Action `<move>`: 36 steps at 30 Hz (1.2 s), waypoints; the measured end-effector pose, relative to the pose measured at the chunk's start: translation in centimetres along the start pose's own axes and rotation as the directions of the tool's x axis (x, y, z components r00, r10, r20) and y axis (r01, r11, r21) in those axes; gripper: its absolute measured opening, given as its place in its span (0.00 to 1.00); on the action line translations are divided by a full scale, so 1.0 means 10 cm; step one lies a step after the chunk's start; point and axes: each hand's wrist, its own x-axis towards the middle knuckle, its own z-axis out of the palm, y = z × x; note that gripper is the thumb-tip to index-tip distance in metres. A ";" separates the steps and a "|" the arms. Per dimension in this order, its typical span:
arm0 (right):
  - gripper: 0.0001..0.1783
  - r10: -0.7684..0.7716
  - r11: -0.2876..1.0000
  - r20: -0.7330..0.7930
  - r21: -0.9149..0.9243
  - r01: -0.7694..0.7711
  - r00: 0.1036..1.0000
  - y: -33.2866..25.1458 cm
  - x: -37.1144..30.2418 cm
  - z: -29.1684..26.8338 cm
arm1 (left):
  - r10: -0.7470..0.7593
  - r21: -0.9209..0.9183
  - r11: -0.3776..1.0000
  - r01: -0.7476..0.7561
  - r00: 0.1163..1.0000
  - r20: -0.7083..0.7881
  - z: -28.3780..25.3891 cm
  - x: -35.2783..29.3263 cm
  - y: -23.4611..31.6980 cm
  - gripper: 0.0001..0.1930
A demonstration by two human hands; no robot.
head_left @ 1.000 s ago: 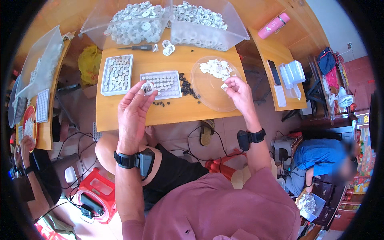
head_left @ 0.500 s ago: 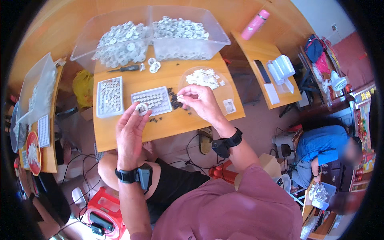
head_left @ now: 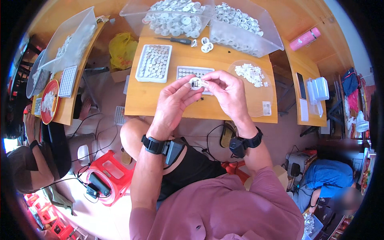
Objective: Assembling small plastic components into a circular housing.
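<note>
My left hand (head_left: 174, 100) pinches a round white plastic part (head_left: 195, 83) by its left edge, above the table's near half. Dark slots show in the middle of its face. My right hand (head_left: 230, 94) is closed at the right edge of that part, thumb and fingertips pressed together; the small white piece they pinch is mostly hidden. Behind the hands, a tray of round pieces (head_left: 186, 72) is partly covered by them. To the left stands a fuller white tray (head_left: 154, 64) of round silvery-white pieces. On the right, small white pieces (head_left: 250, 73) lie heaped on a clear round lid.
Two clear bins (head_left: 248, 42) of white ring-shaped parts line the table's back. In front of them lie a dark-handled screwdriver (head_left: 176, 40) and loose white rings (head_left: 206, 46). A red stool (head_left: 110, 176) and cables are on the floor. A person in blue (head_left: 326, 174) sits at right.
My hands have come together; the right hand has brought its small white piece to the round part's edge. The whole view has shifted, so the table appears farther right and higher.
</note>
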 end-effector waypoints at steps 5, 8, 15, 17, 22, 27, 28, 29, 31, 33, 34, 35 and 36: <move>0.05 -0.117 0.985 -0.016 -0.126 0.114 0.993 0.13 0.06 0.12 | 0.005 -0.031 1.000 -0.004 1.000 0.020 0.00 0.01 -0.01 0.16; 0.04 -0.093 0.985 -0.024 -0.145 0.089 0.995 0.12 0.07 0.15 | 0.014 -0.054 0.998 -0.013 1.000 0.023 -0.01 0.01 0.00 0.16; 0.04 -0.087 0.988 -0.034 -0.132 0.082 0.996 0.17 0.09 0.09 | 0.006 -0.043 0.999 -0.005 1.000 0.017 0.00 0.01 0.00 0.16; 0.04 -0.097 0.985 -0.025 -0.149 0.092 0.995 0.16 0.10 0.09 | 0.011 -0.048 0.999 -0.010 1.000 0.022 0.00 0.02 0.00 0.16; 0.05 -0.158 0.943 -0.002 -0.298 0.151 0.987 0.11 0.09 0.09 | 0.016 -0.047 0.999 -0.015 1.000 0.018 -0.01 0.03 -0.02 0.16; 0.06 -0.301 0.851 0.031 -0.443 0.283 0.953 0.10 0.04 0.13 | 0.005 -0.029 1.000 -0.005 1.000 0.001 -0.05 0.04 -0.04 0.16; 0.06 -0.325 0.831 0.040 -0.464 0.305 0.945 0.11 0.04 0.13 | 0.003 -0.027 1.000 -0.003 1.000 -0.002 -0.05 0.04 -0.05 0.16; 0.07 -0.348 0.811 0.049 -0.486 0.327 0.936 0.12 0.03 0.13 | 0.001 -0.025 1.000 -0.001 1.000 -0.005 -0.05 0.04 -0.05 0.16; 0.07 -0.334 0.814 0.051 -0.488 0.316 0.941 0.11 0.02 0.13 | 0.000 -0.015 1.000 -0.001 1.000 -0.015 -0.06 0.03 -0.05 0.16; 0.07 -0.321 0.816 0.053 -0.490 0.305 0.946 0.12 0.02 0.12 | 0.001 -0.004 1.000 -0.001 1.000 -0.024 -0.06 0.03 -0.06 0.16; 0.07 -0.331 0.804 0.059 -0.505 0.314 0.942 0.13 0.01 0.12 | 0.003 0.014 1.000 -0.003 1.000 -0.021 -0.06 0.03 -0.06 0.16; 0.08 -0.342 0.791 0.065 -0.519 0.324 0.938 0.14 0.00 0.12 | 0.005 0.033 0.999 -0.005 1.000 -0.019 -0.06 0.02 -0.06 0.16; 0.08 -0.343 0.790 0.063 -0.520 0.325 0.937 0.15 -0.01 0.12 | 0.006 0.034 0.999 -0.005 1.000 -0.017 -0.05 0.02 -0.06 0.16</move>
